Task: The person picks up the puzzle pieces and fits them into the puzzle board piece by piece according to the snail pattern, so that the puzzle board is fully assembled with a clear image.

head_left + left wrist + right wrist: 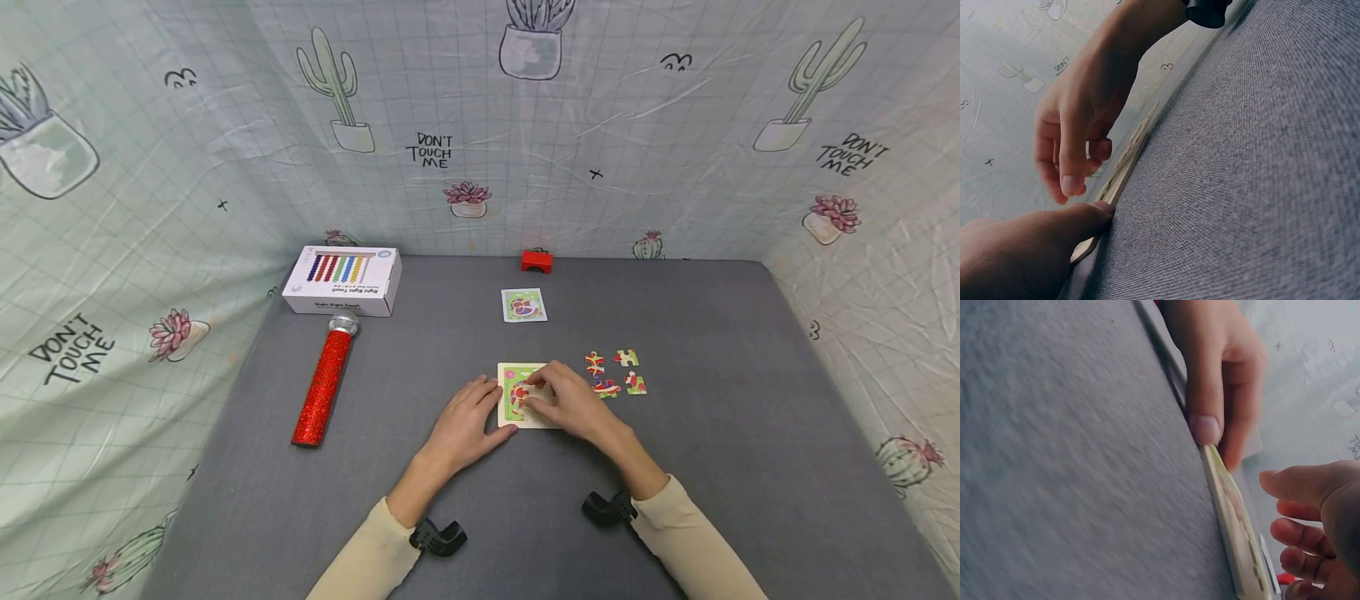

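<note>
A relaxed left hand (pixel 465 421) touched a square, pale wooden puzzle board (pixel 516 400); the right hand (pixel 573 402) hovered, loose-fingered, above it.

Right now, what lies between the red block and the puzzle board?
A picture card lies between the red block and puzzle board, in the head view.

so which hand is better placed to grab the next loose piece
Probably the right hand: it's nearer the loose pieces and seems empty, while the left hand touches the puzzle board.
</note>
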